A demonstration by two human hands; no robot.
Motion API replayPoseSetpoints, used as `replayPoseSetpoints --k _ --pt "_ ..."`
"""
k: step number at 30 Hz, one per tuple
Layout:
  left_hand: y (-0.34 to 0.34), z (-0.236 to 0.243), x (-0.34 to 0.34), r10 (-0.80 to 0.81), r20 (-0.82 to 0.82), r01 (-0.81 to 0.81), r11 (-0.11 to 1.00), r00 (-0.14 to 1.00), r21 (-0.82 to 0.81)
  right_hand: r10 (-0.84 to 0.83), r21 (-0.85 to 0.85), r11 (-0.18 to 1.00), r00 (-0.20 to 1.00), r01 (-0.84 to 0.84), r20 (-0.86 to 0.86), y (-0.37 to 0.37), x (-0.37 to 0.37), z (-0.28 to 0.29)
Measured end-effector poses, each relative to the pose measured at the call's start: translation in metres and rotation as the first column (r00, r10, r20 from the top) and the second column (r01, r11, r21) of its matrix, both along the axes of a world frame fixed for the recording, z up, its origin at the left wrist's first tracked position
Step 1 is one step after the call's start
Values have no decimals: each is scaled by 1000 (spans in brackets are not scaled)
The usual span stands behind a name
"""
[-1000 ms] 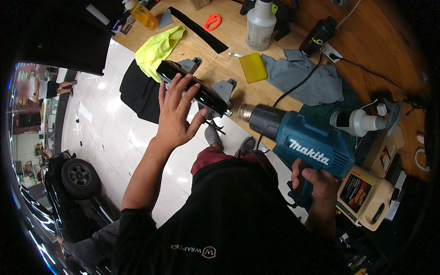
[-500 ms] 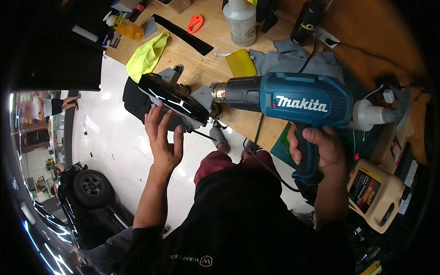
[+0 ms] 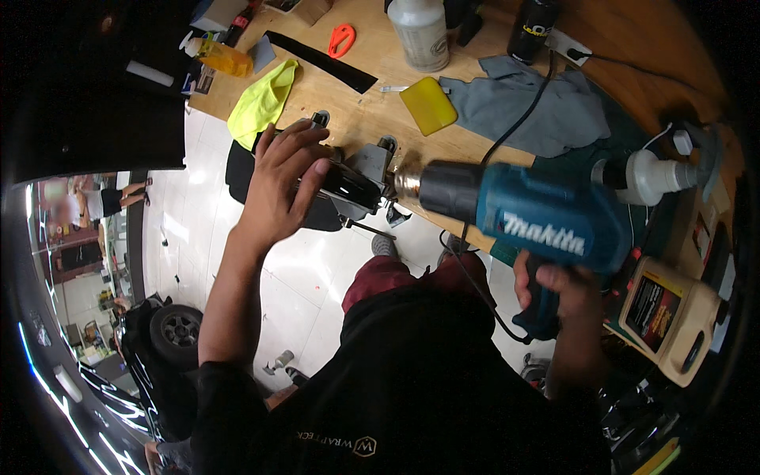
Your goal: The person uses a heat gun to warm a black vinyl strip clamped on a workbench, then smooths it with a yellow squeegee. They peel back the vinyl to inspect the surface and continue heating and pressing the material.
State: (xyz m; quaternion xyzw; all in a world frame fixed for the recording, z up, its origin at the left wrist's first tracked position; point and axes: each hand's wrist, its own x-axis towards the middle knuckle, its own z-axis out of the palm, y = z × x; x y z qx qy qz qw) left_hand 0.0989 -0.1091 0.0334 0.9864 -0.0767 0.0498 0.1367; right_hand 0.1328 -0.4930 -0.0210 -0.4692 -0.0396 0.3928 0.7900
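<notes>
My left hand lies with fingers slightly spread on a glossy black curved part with grey metal brackets at the bench edge, hiding some of it. My right hand grips the handle of a teal and black heat gun, slightly blurred, whose metal nozzle points left, close beside the part's right end. The gun's cord hangs below. Behind the part lie a yellow-green cloth, a yellow squeegee and a grey cloth.
The wooden bench holds bottles, an orange cutter, a black strip, a power strip and a beige jug. A black car with a wheel stands lower left; another person is at far left.
The heat gun swung up and left, then back down and right, staying aimed at the part. My left hand drew back from the part and has returned onto it.
</notes>
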Motion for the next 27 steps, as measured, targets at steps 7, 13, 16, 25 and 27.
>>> replayPoseSetpoints --k 7,13,16,25,27 --pt "38 -8 18 -109 85 112 993 990 -31 -174 -93 981 983 169 -51 32 -120 4" --pt "62 -16 -5 -243 183 256 965 953 -50 -359 -124 918 923 375 138 87 -189 5" --pt "70 -24 -12 -343 210 353 935 915 -12 -475 -76 866 859 495 189 114 -210 -1" --pt "63 -24 -20 -434 208 437 899 876 36 -629 -52 744 725 666 280 146 -236 -5" --pt "59 -28 -19 -443 222 446 894 869 41 -621 -56 751 734 657 276 137 -236 -9"
